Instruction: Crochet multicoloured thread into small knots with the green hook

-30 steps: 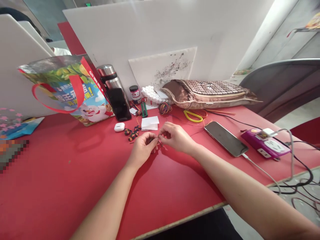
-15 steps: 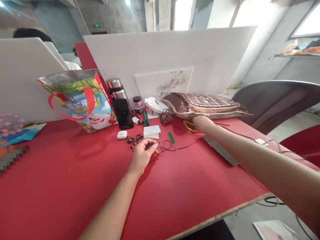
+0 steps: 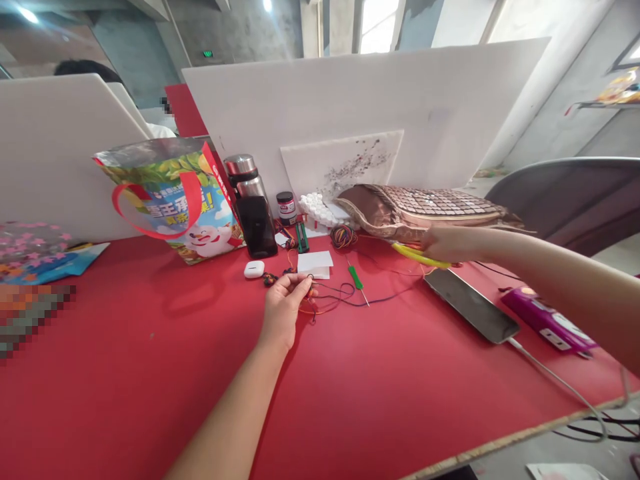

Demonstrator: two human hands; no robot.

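Note:
My left hand point(image 3: 287, 307) is closed in a pinch on a dark cord point(image 3: 345, 293), near the middle of the table. Cord ends and a bit of orange thread hang below the fingertips. Behind the knuckles lies a knotted multicoloured braid point(image 3: 270, 279), partly covered. To the right, my right hand point(image 3: 443, 243) grips a yellow-handled tool point(image 3: 417, 256) in front of the brown cushion; its working end is hidden, so its exact kind does not show. A green-handled needle tool point(image 3: 355, 277) lies between both hands, beside a folded white paper point(image 3: 315, 263).
A ball of multicoloured cord point(image 3: 343, 236) sits behind the paper. A charging phone point(image 3: 473, 307) and a purple pack point(image 3: 547, 320) lie under my right arm. An upright black phone point(image 3: 257, 227), steel flask point(image 3: 243, 172), earbud case point(image 3: 254, 269) and printed bag point(image 3: 170, 207) stand left.
My right hand has lifted the yellow-handled tool from beside the cushion and come slightly nearer. My left hand keeps its pinch on the cord. The view has swung a little right.

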